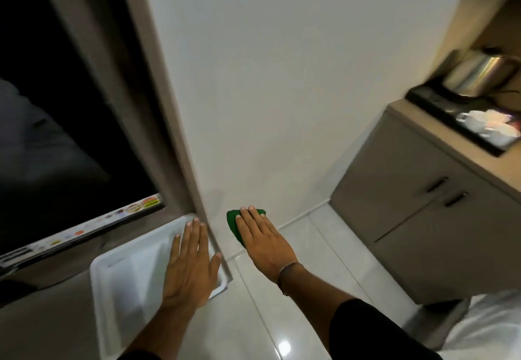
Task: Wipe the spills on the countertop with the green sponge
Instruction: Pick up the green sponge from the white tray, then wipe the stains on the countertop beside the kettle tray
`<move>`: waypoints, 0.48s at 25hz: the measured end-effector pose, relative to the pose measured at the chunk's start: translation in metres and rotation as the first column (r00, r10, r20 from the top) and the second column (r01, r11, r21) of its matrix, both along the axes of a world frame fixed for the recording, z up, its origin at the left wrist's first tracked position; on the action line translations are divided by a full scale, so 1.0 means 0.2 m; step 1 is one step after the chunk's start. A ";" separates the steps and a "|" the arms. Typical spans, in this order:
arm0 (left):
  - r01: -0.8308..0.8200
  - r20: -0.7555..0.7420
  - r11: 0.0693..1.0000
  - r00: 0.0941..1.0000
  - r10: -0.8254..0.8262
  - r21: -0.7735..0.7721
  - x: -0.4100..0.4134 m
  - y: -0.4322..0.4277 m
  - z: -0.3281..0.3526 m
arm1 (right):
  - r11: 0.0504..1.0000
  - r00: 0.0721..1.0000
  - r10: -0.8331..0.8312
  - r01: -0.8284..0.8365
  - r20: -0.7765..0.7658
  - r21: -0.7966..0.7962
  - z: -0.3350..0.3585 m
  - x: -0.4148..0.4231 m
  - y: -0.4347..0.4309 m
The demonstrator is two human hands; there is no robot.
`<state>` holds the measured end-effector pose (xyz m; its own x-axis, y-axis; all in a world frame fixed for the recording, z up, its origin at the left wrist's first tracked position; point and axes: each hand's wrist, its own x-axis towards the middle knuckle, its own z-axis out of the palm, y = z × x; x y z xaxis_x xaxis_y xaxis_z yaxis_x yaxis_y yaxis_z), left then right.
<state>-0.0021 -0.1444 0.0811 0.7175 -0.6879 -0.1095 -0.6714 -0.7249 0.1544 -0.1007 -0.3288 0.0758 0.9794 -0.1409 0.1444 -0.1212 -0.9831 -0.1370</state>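
Note:
My right hand [263, 242] is stretched forward with its fingers over the green sponge [233, 225], holding it in the air in front of the white wall. Only the left edge and top corner of the sponge show past the fingers. My left hand [189, 263] is flat with fingers together and apart from the sponge, hovering over a white tray [127, 278]. The countertop [451, 145] is a beige surface at the far right, well away from both hands. No spill can be made out on it.
On the countertop sit a black tray [439, 111] with white cups [490, 128] and a steel kettle [479, 73]. Grey cabinet doors [417, 207] stand below. A dark window with a stickered sill [93, 227] is at left. Glossy floor tiles [282, 317] lie underneath.

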 end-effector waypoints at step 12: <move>0.546 0.051 0.831 0.837 -0.544 -0.103 -0.84 -1.96 0.03 | 0.759 0.755 -0.645 0.651 0.119 -0.012 0.08 -1.34 -1.61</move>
